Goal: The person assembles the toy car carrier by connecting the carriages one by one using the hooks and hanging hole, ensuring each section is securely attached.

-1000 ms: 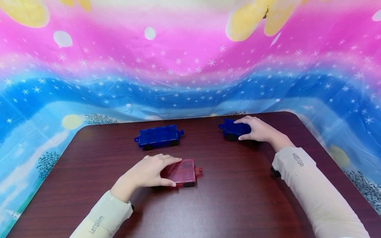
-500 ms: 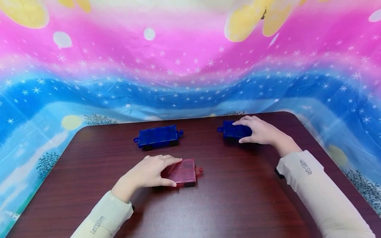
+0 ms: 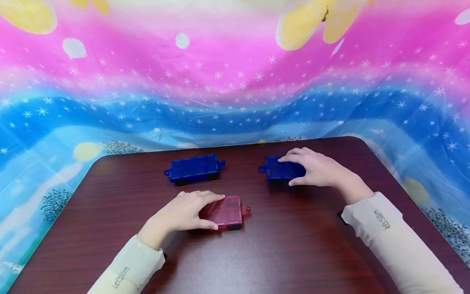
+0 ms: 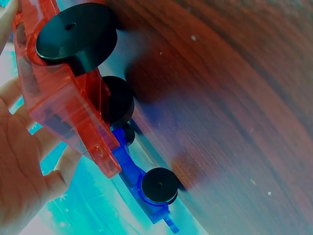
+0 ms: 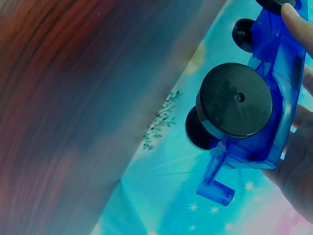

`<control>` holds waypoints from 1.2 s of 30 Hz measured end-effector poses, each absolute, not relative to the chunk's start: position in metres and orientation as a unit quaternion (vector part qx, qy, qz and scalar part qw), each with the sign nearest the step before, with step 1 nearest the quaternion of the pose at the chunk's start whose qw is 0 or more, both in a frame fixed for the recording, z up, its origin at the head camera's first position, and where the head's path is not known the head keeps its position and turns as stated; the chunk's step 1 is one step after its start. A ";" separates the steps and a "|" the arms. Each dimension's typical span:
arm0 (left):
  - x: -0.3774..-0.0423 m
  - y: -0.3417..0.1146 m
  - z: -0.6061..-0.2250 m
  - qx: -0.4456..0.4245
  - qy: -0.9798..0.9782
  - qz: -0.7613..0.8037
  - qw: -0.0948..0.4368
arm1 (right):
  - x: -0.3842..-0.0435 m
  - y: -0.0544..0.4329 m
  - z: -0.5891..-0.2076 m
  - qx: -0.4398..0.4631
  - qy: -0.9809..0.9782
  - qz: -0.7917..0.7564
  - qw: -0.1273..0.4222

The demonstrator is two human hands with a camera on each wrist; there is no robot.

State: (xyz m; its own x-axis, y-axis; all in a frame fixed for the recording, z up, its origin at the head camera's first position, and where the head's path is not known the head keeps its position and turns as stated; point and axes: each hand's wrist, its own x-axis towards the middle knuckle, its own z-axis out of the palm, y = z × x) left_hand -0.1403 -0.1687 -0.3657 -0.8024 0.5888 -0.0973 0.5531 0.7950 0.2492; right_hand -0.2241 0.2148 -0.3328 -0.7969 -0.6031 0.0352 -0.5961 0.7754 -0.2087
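Note:
My left hand (image 3: 183, 210) grips a see-through red toy car base (image 3: 229, 212) from its left end, thumb on the near side and fingers on the far side. In the left wrist view, black wheels (image 4: 80, 36) show beneath the red car base. A blue toy car base (image 3: 271, 169) is held by my right hand (image 3: 323, 169) at its right end. The right wrist view shows its black wheels (image 5: 234, 100) raised off the table and a coupling peg (image 5: 215, 192) at one end. Another blue toy car base (image 3: 194, 168) stands at the back left, untouched.
The dark wood-grain table (image 3: 279, 253) has rounded back corners. Right behind its far edge hangs a pink and blue cloth (image 3: 235, 98) with snowflakes. The untouched blue base lies beyond the red one, left of the held blue one.
My right hand has lifted the blue toy car base and carried it left and a little toward me. The left hand and red toy car base have stayed in place.

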 end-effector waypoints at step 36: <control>-0.143 -0.163 -0.366 0.294 0.946 0.098 0.094 | -0.171 0.189 -0.344 -0.386 0.920 -0.067 0.015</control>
